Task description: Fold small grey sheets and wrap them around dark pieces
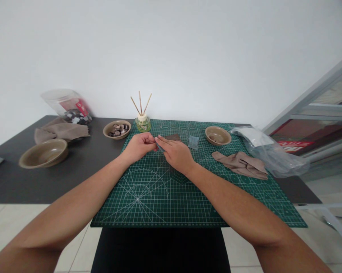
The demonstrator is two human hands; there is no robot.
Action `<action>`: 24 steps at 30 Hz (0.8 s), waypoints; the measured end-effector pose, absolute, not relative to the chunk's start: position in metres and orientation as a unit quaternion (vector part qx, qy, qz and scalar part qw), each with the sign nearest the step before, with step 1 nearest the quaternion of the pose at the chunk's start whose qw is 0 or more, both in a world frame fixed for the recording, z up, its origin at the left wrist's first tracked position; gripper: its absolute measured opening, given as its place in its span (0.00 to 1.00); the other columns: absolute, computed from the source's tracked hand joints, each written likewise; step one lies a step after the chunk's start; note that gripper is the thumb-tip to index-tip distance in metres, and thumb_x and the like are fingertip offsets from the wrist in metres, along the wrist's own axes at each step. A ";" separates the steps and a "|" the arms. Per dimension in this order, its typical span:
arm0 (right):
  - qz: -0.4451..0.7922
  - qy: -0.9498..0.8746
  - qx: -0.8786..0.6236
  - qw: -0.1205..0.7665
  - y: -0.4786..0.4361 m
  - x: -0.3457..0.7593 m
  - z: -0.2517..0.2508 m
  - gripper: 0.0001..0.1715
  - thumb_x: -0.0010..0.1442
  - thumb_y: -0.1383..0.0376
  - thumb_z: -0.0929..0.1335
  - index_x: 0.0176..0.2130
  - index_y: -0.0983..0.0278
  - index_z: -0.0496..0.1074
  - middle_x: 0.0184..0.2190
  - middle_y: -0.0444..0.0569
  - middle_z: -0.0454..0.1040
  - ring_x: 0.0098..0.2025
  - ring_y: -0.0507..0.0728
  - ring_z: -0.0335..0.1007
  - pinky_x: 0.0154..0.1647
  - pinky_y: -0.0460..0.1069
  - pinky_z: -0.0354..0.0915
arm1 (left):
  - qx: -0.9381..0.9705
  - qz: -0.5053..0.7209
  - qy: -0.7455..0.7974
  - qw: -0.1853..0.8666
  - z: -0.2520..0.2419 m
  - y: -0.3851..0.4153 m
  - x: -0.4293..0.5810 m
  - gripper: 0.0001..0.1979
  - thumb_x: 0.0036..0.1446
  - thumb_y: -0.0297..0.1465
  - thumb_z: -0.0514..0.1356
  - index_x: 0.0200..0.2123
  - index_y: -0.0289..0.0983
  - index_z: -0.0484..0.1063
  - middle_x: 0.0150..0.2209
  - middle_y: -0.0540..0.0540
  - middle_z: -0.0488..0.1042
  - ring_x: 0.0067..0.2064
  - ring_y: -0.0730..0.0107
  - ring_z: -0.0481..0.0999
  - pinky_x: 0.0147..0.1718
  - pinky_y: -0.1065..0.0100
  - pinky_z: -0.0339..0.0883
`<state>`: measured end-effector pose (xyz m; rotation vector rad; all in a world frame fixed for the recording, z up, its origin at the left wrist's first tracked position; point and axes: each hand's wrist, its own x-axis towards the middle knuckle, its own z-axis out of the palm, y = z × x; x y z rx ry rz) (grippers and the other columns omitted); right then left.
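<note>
My left hand (141, 147) is closed, its fingers curled and thumb tip pinched in, above the green cutting mat (185, 204). Touching or nearly touching it, my right hand (177, 153) holds a small blue-grey piece (160, 147), perhaps a folded sheet, under its fingers. What sits in the left pinch is too small to make out. Behind the right hand lies a flat brown square (173, 137), partly covered by the fingers. A blue-grey square sheet (193, 142) rests on the mat just right of it.
A bowl of dark and pale pieces (117, 129) and a reed diffuser (143, 123) stand at the back left. Further left are a bowl (43, 153), a brown cloth (61, 129) and a clear jar (71, 106). Rightward lie another bowl (217, 135), a cloth (241, 163) and a plastic bag (275, 153).
</note>
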<state>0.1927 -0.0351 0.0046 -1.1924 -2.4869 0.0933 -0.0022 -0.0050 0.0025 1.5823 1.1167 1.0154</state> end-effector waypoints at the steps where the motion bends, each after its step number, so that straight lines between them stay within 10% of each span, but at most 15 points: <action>1: 0.034 -0.884 -0.427 0.188 -0.035 0.193 0.005 0.33 0.69 0.73 0.62 0.70 0.63 0.65 0.70 0.51 0.65 0.62 0.58 0.75 0.64 0.56 0.70 | 0.641 0.416 0.450 0.462 0.003 -0.005 -0.002 0.09 0.45 0.32 0.68 0.25 0.38 0.71 0.23 0.50 0.80 0.27 0.70 0.78 0.31 0.69 0.68; 24: 0.052 -0.872 -0.449 0.185 -0.040 0.192 0.005 0.36 0.67 0.72 0.62 0.72 0.61 0.62 0.71 0.48 0.63 0.63 0.58 0.75 0.60 0.54 0.74 | 0.657 0.421 0.411 0.472 -0.002 -0.004 -0.004 0.07 0.46 0.28 0.66 0.27 0.37 0.70 0.21 0.53 0.77 0.24 0.73 0.74 0.27 0.71 0.65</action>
